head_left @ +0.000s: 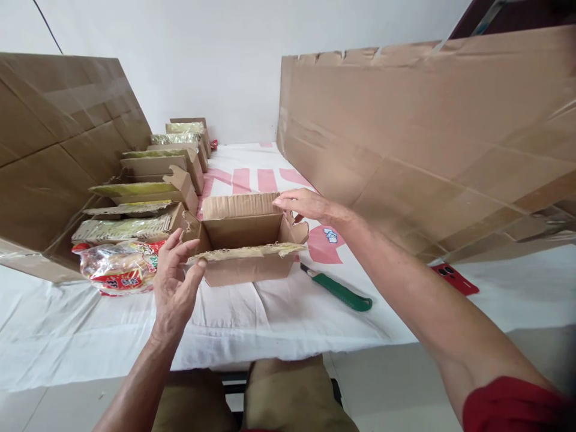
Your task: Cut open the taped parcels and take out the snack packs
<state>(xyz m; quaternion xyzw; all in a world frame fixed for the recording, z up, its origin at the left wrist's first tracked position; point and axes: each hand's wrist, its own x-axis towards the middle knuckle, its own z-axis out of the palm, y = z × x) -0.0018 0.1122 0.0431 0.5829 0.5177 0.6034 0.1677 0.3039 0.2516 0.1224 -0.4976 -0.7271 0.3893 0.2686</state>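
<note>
An open, empty cardboard box (245, 237) stands on the white-covered table in front of me, its flaps up. My left hand (174, 282) pinches the near-left corner of the box's front flap between thumb and fingers. My right hand (305, 204) reaches over the box and touches the top edge of the far flap at its right end. A packet of snacks (119, 267) in clear and red wrapping lies just left of my left hand.
A row of filled cardboard boxes (153, 180) runs back along the left. Large cardboard sheets stand at the left (54, 150) and right (427, 132). A green utility knife (339, 291) lies right of the box, a red phone (454, 279) farther right.
</note>
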